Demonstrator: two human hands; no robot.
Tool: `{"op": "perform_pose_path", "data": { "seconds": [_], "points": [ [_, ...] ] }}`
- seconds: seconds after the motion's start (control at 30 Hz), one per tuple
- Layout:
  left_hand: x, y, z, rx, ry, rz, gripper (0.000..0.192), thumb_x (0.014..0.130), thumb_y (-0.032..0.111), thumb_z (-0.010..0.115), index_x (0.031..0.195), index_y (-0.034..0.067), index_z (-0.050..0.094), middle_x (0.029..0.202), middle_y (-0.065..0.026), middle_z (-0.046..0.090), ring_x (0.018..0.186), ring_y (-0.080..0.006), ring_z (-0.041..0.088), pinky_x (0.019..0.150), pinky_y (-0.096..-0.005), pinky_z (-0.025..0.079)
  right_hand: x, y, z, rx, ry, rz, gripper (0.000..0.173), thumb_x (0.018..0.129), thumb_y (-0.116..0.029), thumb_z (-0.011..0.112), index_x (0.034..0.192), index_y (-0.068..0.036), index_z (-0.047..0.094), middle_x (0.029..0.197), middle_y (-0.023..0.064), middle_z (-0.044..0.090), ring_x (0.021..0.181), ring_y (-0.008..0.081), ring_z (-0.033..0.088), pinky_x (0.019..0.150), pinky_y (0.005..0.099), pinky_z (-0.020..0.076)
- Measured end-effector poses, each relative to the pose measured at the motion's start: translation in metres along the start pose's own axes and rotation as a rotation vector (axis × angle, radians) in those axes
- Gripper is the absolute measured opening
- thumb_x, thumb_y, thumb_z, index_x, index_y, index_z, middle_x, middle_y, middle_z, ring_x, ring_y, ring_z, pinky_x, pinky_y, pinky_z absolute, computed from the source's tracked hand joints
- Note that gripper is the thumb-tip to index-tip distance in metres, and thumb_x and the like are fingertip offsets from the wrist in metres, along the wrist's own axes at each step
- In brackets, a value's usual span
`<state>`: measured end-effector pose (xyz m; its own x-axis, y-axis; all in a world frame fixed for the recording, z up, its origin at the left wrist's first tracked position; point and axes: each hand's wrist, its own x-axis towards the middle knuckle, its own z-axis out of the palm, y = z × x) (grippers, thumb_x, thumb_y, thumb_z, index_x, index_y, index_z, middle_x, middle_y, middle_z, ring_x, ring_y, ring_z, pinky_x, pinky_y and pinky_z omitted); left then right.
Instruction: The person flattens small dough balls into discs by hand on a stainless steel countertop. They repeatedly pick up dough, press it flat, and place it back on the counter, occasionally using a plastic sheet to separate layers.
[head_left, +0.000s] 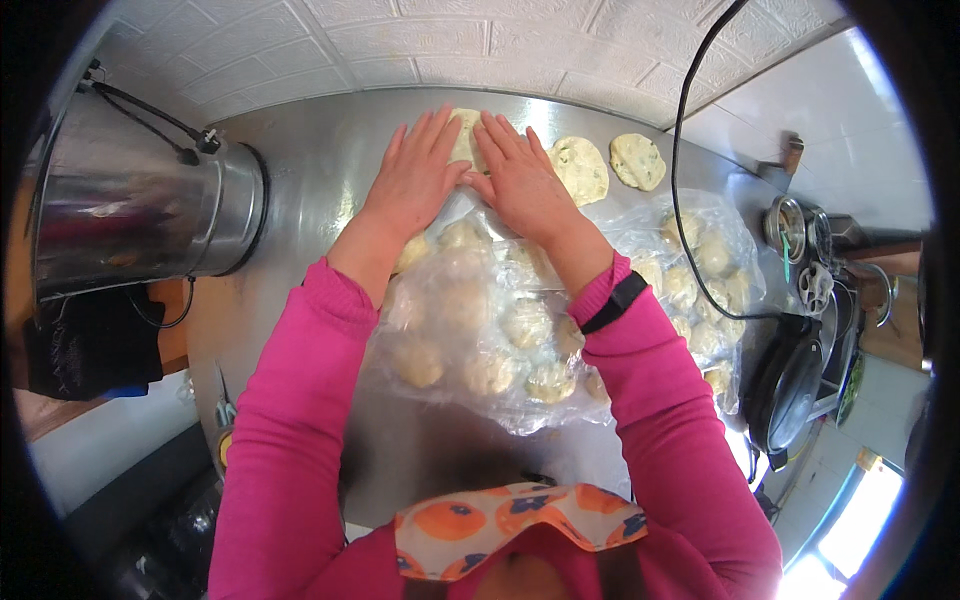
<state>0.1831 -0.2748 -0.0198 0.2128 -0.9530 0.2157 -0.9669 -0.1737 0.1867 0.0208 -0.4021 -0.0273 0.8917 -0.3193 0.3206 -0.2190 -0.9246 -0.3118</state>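
My left hand (420, 176) and my right hand (521, 176) lie flat, side by side, at the far edge of a steel worktop (300, 187). Between and partly under them shows a dough round (463, 127), mostly hidden by the fingers. To the right of my right hand rests a flattened dough round (579, 169) with green flecks. A smaller dough round (637, 161) lies beyond it. Below my wrists, clear plastic film (450, 300) covers several dough balls (487, 371), some blurred by the film.
A large steel cylinder (150, 210) with cables stands at left. Near the left edge lie scissors (223, 405). At right, more dough balls (712, 255) sit under film, beside a black electric griddle (784, 390), its cord (679, 150) arching across, and a glass jar (784, 225).
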Motion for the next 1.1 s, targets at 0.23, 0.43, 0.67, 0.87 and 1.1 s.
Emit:
{"op": "perform_pose_path", "data": {
  "seconds": [0.23,0.43,0.67,0.87,1.1],
  "points": [
    [0.022,-0.006,0.016,-0.14,-0.21,-0.101,0.068,0.103,0.037,0.056,0.158,0.002,0.035,0.169,-0.0137,0.028,0.156,-0.0298,0.026,0.127,-0.0461,0.022,0.003,0.001,0.002,-0.023,-0.201,0.133,0.074,0.103,-0.052,0.051,0.151,0.004,0.043,0.162,0.0217,0.038,0.152,0.0362,0.034,0.123,0.0553,0.0256],
    [0.012,0.017,-0.006,-0.143,-0.117,-0.128,0.069,0.101,0.033,0.061,0.158,0.001,0.035,0.168,-0.0169,0.029,0.156,-0.0338,0.027,0.126,-0.0463,0.024,-0.032,0.018,-0.038,0.053,0.027,0.151,0.069,0.102,-0.045,0.054,0.151,0.002,0.043,0.16,0.0229,0.04,0.151,0.0382,0.034,0.123,0.0561,0.0252],
    [0.01,0.1,-0.016,-0.31,-0.132,0.065,0.068,0.097,0.024,0.068,0.155,0.001,0.04,0.164,-0.0205,0.036,0.152,-0.0381,0.032,0.124,-0.0457,0.029,-0.088,0.078,-0.079,-0.076,-0.109,0.661,0.078,0.103,-0.048,0.054,0.154,0.008,0.036,0.165,0.026,0.029,0.155,0.0373,0.026,0.126,0.0446,0.0245],
    [0.051,0.176,0.012,-0.371,-0.211,0.107,0.065,0.101,0.03,0.062,0.153,-0.002,0.04,0.164,-0.0193,0.034,0.154,-0.0358,0.029,0.125,-0.0479,0.026,-0.116,0.093,-0.079,-0.2,-0.225,0.497,0.081,0.099,-0.044,0.06,0.155,0.008,0.033,0.164,0.0258,0.03,0.155,0.0358,0.028,0.125,0.0466,0.0259],
    [0.105,0.199,0.049,-0.259,-0.281,0.137,0.063,0.105,0.035,0.052,0.155,0.0,0.039,0.166,-0.0167,0.032,0.156,-0.0329,0.026,0.126,-0.0468,0.023,-0.131,0.098,-0.083,-0.129,-0.175,0.37,0.071,0.1,-0.037,0.056,0.157,0.0,0.034,0.165,0.0192,0.032,0.155,0.0344,0.028,0.126,0.0474,0.0237]
  ]
}}
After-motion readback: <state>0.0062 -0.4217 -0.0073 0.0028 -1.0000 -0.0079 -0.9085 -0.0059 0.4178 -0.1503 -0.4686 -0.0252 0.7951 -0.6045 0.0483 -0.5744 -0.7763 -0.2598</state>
